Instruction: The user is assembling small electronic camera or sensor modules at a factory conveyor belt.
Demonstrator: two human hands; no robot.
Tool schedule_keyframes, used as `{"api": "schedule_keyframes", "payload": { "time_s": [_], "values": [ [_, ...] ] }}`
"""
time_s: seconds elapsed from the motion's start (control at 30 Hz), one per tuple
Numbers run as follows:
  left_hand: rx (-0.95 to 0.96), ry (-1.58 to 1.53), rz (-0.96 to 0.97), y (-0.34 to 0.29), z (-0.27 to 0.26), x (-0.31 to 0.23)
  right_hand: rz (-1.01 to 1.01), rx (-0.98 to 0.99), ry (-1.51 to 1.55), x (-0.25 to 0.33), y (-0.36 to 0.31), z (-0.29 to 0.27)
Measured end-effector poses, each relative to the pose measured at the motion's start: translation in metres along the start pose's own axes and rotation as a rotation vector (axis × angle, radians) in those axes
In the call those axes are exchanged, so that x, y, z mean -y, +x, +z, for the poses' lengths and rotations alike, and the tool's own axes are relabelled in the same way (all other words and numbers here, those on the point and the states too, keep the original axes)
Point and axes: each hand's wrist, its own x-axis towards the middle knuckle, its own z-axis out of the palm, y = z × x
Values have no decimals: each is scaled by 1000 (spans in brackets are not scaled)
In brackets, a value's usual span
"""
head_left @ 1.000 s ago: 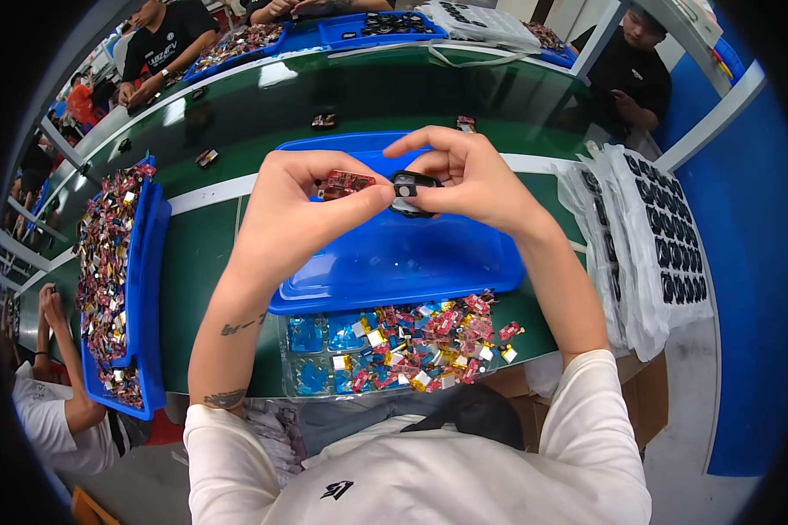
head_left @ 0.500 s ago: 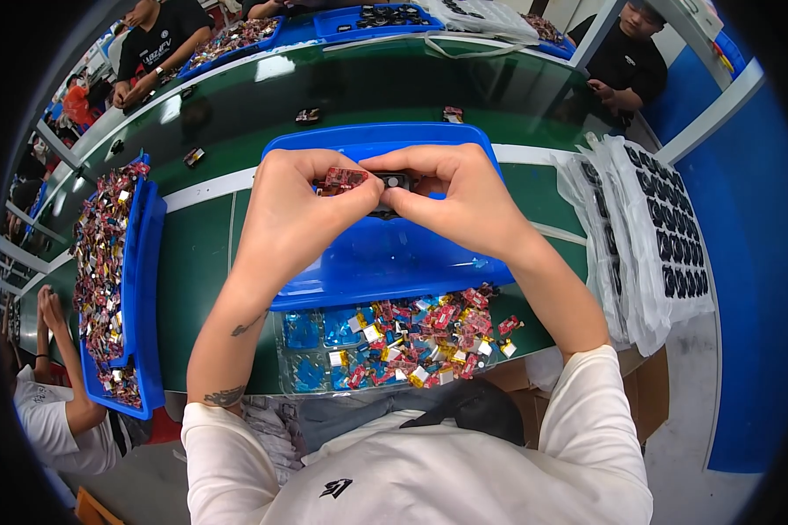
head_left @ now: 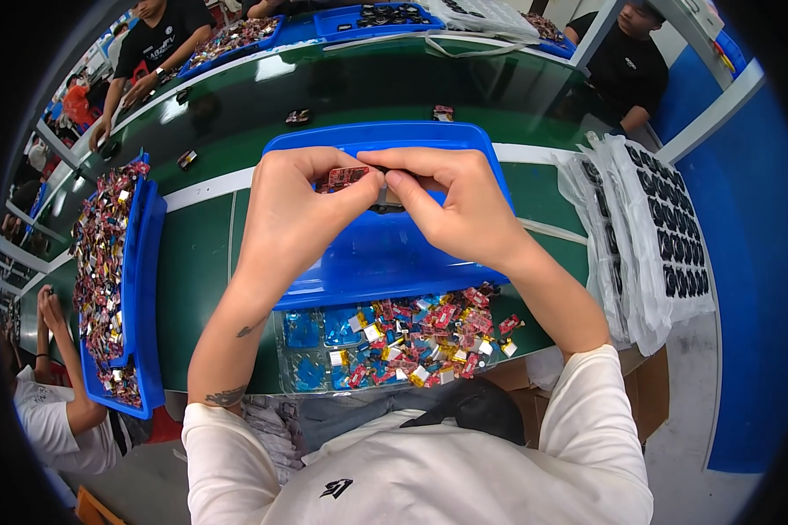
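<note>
Both my hands meet over a blue plastic bin (head_left: 376,254), thumbs and fingertips pinched close together. My left hand (head_left: 293,206) has a small red circuit board (head_left: 348,177) in its curled fingers. Beside its thumb a small black casing (head_left: 387,208) shows below the fingertips. My right hand (head_left: 460,197) pinches at the upper side of that casing, with thumb and forefinger touching it. Fingers hide much of both parts, so how they are joined cannot be seen.
A clear tray with red boards (head_left: 442,328) and silver-and-yellow cells lies nearest my body. At left stands a long blue bin (head_left: 149,297) heaped with similar boards. Stacked trays of black parts (head_left: 670,227) sit at right. Several people work around the green conveyor (head_left: 368,83).
My right thumb has moved up off the casing's face to its upper edge. The loose parts on the conveyor have shifted left. A co-worker at the far left has reached down toward the belt.
</note>
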Motion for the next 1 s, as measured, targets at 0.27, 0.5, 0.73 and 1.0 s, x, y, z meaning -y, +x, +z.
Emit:
{"api": "schedule_keyframes", "payload": {
  "time_s": [0.27,0.5,0.73,1.0],
  "values": [
    [-43,-126,127,-1,0,-2,94,-38,78,-3,7,-10],
    [-66,7,145,-4,-3,-7,120,7,46,-4,6,-12],
    [-114,130,200,-8,0,-10,125,-80,68,-5,7,-9],
    [83,-83,15,3,-11,-3,198,-22,54,0,7,-13]
  ]
}}
